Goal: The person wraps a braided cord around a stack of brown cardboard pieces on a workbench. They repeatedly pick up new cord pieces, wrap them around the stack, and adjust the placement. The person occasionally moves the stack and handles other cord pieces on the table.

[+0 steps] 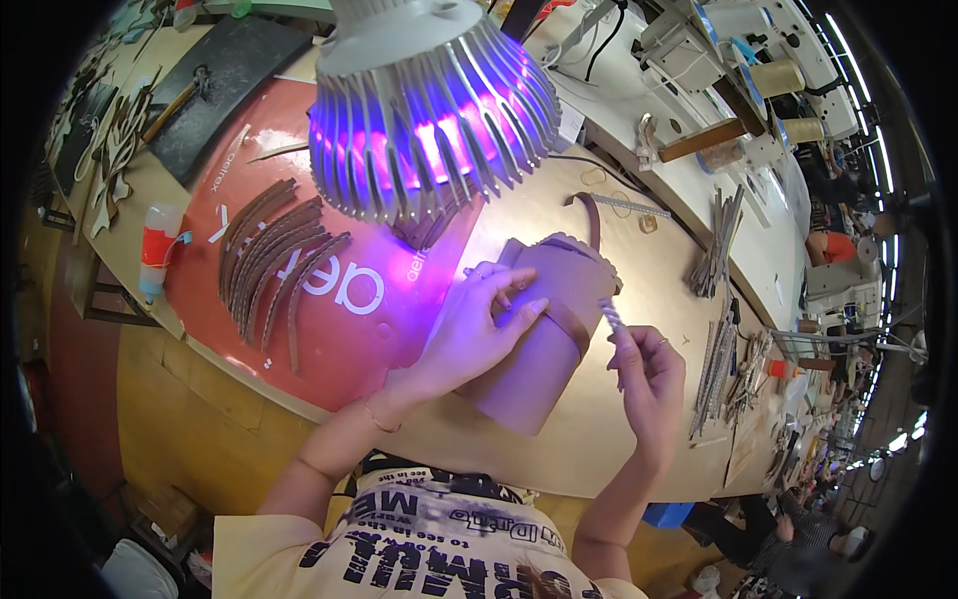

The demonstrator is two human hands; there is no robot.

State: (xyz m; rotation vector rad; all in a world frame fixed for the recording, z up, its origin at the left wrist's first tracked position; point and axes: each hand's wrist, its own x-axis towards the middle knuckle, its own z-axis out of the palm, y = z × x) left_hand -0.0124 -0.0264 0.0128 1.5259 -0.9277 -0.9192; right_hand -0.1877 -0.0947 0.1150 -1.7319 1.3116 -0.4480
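A brown leather piece (529,374), curved like a wide tube with a scalloped far edge, lies on the table before me. A narrow brown strap (569,329) crosses it, and another strip end (594,222) curls up beyond. My left hand (474,324) grips it from the left, thumb and fingers near the strap. On the other side, my right hand (647,384) pinches a short pale twisted rod (610,315), its tip touching or close to the leather's right edge. Whether the rod is stiff I cannot tell.
A large finned lamp (434,120) glowing violet hangs over the far part of the table. Curved brown strips (264,260) lie on a red sheet (339,349). A white-and-red bottle (158,250) stands left. Thin strips (714,245) and sewing machines (689,55) are on the right.
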